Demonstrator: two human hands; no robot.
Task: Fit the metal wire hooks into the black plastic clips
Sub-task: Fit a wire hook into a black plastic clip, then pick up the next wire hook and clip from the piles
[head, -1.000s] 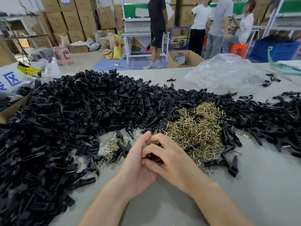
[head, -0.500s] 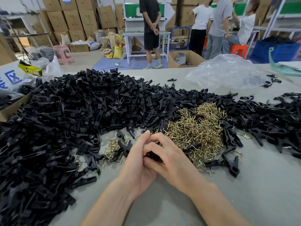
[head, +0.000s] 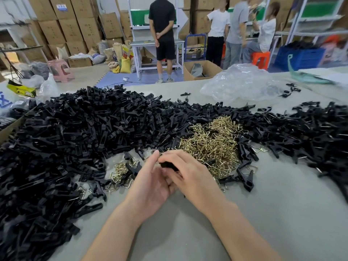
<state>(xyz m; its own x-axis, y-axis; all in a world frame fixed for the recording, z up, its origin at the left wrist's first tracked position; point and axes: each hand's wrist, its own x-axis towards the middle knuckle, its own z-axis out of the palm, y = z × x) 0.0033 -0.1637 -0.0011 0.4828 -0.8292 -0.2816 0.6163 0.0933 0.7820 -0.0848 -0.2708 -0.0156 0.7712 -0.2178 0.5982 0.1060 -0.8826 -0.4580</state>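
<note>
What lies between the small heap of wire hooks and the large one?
In the head view, the right hand gripping a black clip, with the left hand close against it.

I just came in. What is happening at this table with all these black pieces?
A person is assembling clips by hand at a grey table. The right hand curls over one black clip, and the left hand meets it from the other side, fingers hidden. Whether a hook is seated cannot be seen. Just beyond lies a heap of brass wire hooks, ringed by a large pile of black clips.
</note>
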